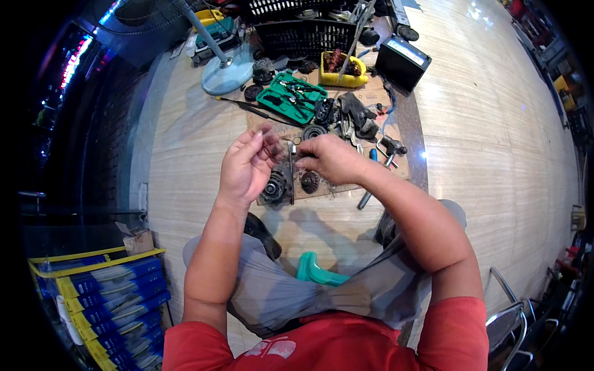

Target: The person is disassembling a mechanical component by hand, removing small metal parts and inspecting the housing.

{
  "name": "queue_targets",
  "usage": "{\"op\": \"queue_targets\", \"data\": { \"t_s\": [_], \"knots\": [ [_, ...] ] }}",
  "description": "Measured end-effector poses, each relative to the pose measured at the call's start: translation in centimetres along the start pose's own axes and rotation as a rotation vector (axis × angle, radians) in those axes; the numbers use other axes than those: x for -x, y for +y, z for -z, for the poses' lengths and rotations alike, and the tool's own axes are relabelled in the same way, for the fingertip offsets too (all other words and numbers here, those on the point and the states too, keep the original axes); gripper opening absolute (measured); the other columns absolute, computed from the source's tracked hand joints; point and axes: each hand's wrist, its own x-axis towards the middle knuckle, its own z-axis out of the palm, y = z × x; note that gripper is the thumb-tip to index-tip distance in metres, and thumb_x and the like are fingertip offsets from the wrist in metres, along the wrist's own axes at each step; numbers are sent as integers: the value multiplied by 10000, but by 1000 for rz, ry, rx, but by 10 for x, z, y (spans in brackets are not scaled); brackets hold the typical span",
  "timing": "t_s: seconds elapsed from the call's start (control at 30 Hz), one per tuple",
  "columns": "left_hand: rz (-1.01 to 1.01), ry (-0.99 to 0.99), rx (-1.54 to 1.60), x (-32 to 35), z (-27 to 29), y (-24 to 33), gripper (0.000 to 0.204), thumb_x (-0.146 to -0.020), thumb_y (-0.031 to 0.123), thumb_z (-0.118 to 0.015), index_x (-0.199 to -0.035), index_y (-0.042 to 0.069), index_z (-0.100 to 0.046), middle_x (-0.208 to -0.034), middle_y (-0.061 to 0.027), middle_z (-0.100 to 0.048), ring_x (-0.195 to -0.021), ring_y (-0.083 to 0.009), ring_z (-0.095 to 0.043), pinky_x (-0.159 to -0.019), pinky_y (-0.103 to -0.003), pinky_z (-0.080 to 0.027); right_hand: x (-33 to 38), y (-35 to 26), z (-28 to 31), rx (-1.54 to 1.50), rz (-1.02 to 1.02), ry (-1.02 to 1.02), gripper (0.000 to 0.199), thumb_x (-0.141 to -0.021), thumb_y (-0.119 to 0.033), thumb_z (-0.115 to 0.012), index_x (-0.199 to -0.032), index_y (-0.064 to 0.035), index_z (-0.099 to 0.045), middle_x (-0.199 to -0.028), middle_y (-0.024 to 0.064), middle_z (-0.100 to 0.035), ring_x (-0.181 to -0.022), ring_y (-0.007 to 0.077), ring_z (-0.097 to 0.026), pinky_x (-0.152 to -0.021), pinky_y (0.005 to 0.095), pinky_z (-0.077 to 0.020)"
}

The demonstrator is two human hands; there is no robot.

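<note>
Our red shirt (322, 347) sits behind left hand (242, 166) and right hand (334, 159), near the gear (310, 182) probably for reach, though we cannot tell either grip's hold.

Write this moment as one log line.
left hand: contents unclear | right hand: contents unclear, near dark round metal part | open green plastic tool case: beyond hands

Repair workshop: green toolkit (272, 101), battery (401, 63), machine parts (310, 182).

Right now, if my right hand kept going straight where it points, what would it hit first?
Probably your left hand; the metal rod between appears to lie lower, though depth is unclear.
</note>
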Motion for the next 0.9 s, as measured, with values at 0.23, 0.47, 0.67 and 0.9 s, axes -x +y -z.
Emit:
{"op": "queue_targets", "data": {
  "t_s": [0.23,0.47,0.67,0.9],
  "knots": [
    [353,-87,-444,9,-21,3,282,-963,133,-545,-1159,-65,-588,-968,-159,-701,-838,-192,-687,-763,-305,-555,0,14,28,196,-2,-34,185,-832,-209,-686,-857,-30,-649,-775,198,-635,-780,401,-618,-674,466,-477],
    [441,-97,-728,10,-24,-5,323,-976,132,-524,-1226,-70,-564,-1075,-160,-681,-952,-193,-671,-855,-300,-532,1,5,23,319,-31,-23,190,-812,-223,-681,-858,-38,-684,-806,200,-666,-817,388,-649,-729,475,-519],
    [294,-129,-969,9,-18,-21,344,-995,115,-477,-1274,-77,-538,-1210,-139,-624,-1082,-174,-611,-939,-293,-485,0,-4,19,206,-82,52,193,-854,-218,-664,-889,-28,-667,-816,202,-652,-801,397,-629,-700,452,-497],
    [281,152,-418,0,-21,-27,367,-992,75,-444,-1334,-57,-474,-1231,-149,-599,-1109,-228,-607,-996,-365,-470,2,-5,-7,-249,-169,148,167,-886,-116,-622,-925,42,-662,-746,120,-675,-683,152,-628,-632,327,-504]
  ]
}}
